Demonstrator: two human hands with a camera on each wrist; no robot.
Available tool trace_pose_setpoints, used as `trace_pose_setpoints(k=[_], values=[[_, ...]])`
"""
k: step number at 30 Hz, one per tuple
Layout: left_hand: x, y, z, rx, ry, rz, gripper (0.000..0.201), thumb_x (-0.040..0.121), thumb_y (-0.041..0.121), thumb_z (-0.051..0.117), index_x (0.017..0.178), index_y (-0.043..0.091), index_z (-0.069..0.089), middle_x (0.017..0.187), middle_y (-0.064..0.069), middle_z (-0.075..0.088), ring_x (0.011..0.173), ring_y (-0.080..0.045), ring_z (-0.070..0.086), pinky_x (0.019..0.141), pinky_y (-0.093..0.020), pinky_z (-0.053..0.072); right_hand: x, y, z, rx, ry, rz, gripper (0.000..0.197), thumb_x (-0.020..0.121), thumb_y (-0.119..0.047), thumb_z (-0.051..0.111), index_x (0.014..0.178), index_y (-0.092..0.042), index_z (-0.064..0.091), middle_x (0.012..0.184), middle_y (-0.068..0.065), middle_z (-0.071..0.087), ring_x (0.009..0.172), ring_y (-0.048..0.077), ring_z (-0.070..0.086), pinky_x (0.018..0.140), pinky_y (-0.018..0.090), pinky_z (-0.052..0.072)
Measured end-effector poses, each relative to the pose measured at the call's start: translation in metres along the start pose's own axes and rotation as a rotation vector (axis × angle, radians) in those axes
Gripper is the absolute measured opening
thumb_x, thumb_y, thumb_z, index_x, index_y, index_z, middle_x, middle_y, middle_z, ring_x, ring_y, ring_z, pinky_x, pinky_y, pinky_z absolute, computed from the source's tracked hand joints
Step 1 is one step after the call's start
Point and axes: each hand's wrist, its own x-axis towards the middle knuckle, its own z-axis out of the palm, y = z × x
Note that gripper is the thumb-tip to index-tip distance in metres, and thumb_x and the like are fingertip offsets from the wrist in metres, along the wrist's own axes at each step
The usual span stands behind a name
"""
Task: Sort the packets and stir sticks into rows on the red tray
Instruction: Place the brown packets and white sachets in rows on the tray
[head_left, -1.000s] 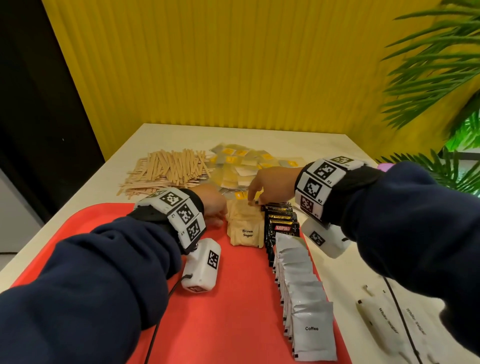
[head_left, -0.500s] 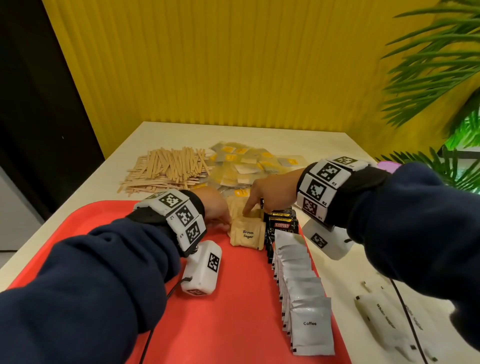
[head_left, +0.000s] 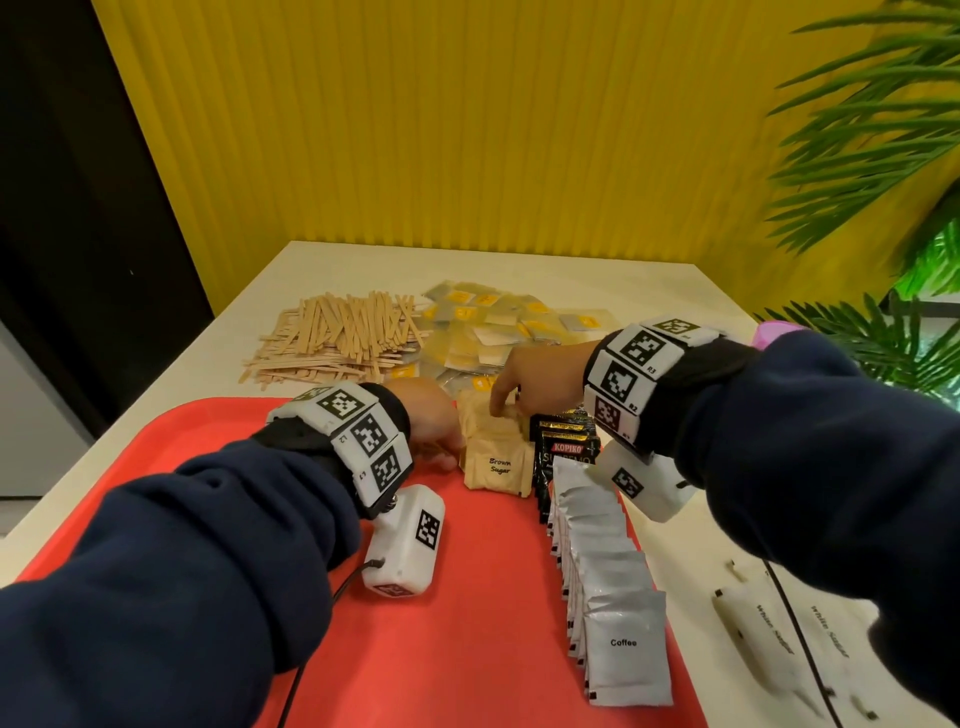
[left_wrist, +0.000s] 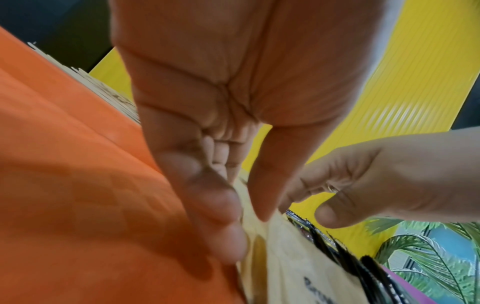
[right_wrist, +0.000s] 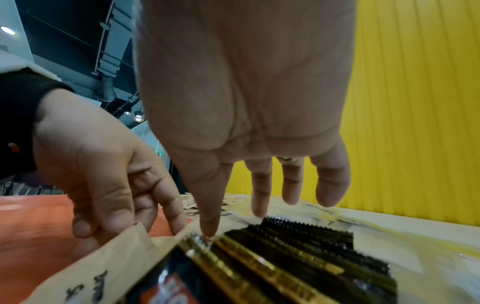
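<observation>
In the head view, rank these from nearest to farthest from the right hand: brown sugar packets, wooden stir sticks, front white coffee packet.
1. Tan paper brown sugar packets, under the right hand
2. Pale wooden stir sticks, piled far left
3. Front white coffee packet, nearest the camera

One red tray (head_left: 218, 467) lay on one tabletop (head_left: 519, 265). Two hands were in view, the left hand (head_left: 431, 415) and the right hand (head_left: 540, 371). The tray carried three rows: brown sugar packets (head_left: 496, 457), black Kopiko packets (head_left: 566, 447) and white coffee packets (head_left: 618, 597), each too overlapped to count. Two white sugar sticks (head_left: 763, 639) lay beside it. The stir sticks (head_left: 337, 332) and clear packets (head_left: 498, 332) formed two uncountable heaps.
</observation>
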Motion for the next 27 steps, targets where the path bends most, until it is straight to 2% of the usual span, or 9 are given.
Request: trace_pose_setpoints(k=[2,5,8,11,13,15,18,23,27], values=[[-0.001,-0.002,0.002,0.007,0.004,0.009,0.025,0.089,0.000,0.057,0.114,-0.004,0.057,0.105,-0.022,0.067,0.076,-0.025,0.060,0.092,-0.038,0.049,-0.001,0.001,-0.003,0.020,0.001,-0.009,0.040,0.090,-0.003,0.047,0.119,-0.027,0.062,0.139,0.002,0.046,0.120,0.020,0.047,0.089,0.027,0.038],[0.001,-0.006,0.007,0.009,0.039,0.037,0.024,0.085,0.001,0.060,0.109,0.000,0.057,0.093,-0.015,0.065,0.074,-0.022,0.061,0.084,-0.034,0.053,-0.003,0.003,-0.005,0.006,0.058,0.011,0.036,0.091,-0.007,0.050,0.119,-0.026,0.062,0.137,0.001,0.047,0.117,0.020,0.049,0.088,0.026,0.036],[0.002,-0.008,0.010,-0.052,0.029,0.046,0.033,0.085,-0.003,0.057,0.118,-0.007,0.053,0.112,-0.023,0.063,0.079,-0.026,0.061,0.085,-0.037,0.053,-0.002,0.003,-0.002,-0.019,0.070,0.021,0.031,0.090,-0.009,0.051,0.112,-0.023,0.067,0.126,-0.001,0.056,0.102,0.016,0.052,0.090,0.025,0.035],[0.003,-0.008,0.011,-0.080,0.023,0.053,0.037,0.085,-0.005,0.055,0.122,-0.006,0.051,0.117,-0.024,0.062,0.067,-0.019,0.060,0.074,-0.031,0.055,0.003,0.001,0.001,0.013,0.022,0.002,0.033,0.087,-0.008,0.053,0.108,-0.028,0.069,0.128,0.000,0.055,0.108,0.017,0.053,0.095,0.033,0.044],[0.003,-0.008,0.011,-0.070,0.016,0.054,0.037,0.086,-0.004,0.055,0.123,-0.004,0.050,0.117,-0.022,0.062,0.064,-0.017,0.059,0.072,-0.029,0.054,0.002,-0.001,-0.001,0.032,0.052,0.002,0.034,0.087,-0.007,0.053,0.109,-0.029,0.068,0.130,0.000,0.052,0.111,0.019,0.053,0.098,0.036,0.044],[0.002,-0.007,0.008,-0.029,-0.015,0.039,0.030,0.088,0.000,0.056,0.118,-0.001,0.054,0.108,-0.019,0.066,0.061,-0.016,0.056,0.066,-0.027,0.053,0.002,0.000,-0.005,0.050,0.121,0.030,0.033,0.089,-0.008,0.053,0.111,-0.028,0.067,0.130,0.000,0.053,0.113,0.020,0.052,0.099,0.031,0.039],[-0.002,-0.002,0.004,0.015,-0.001,0.013,0.010,0.089,0.008,0.058,0.099,0.005,0.057,0.067,-0.007,0.057,0.050,-0.014,0.047,0.043,-0.021,0.041,0.003,0.001,-0.009,0.049,0.171,0.084,0.031,0.090,-0.009,0.053,0.114,-0.024,0.065,0.129,0.001,0.053,0.116,0.022,0.051,0.092,0.025,0.036],[0.004,0.000,0.001,-0.039,0.020,0.009,0.022,0.092,0.006,0.054,0.113,0.001,0.057,0.069,-0.007,0.053,0.052,-0.015,0.046,0.050,-0.022,0.041,0.009,-0.001,-0.012,0.026,0.073,0.069,0.025,0.090,-0.012,0.055,0.110,-0.022,0.067,0.124,0.000,0.059,0.113,0.018,0.053,0.085,0.024,0.038],[0.007,0.002,0.001,-0.064,0.005,-0.024,0.011,0.093,0.005,0.051,0.104,0.004,0.052,0.069,-0.008,0.049,0.053,-0.016,0.044,0.054,-0.024,0.040,0.012,-0.005,-0.014,0.039,0.035,0.027,0.027,0.090,-0.010,0.055,0.113,-0.018,0.065,0.127,0.003,0.058,0.117,0.019,0.052,0.092,0.027,0.040]])
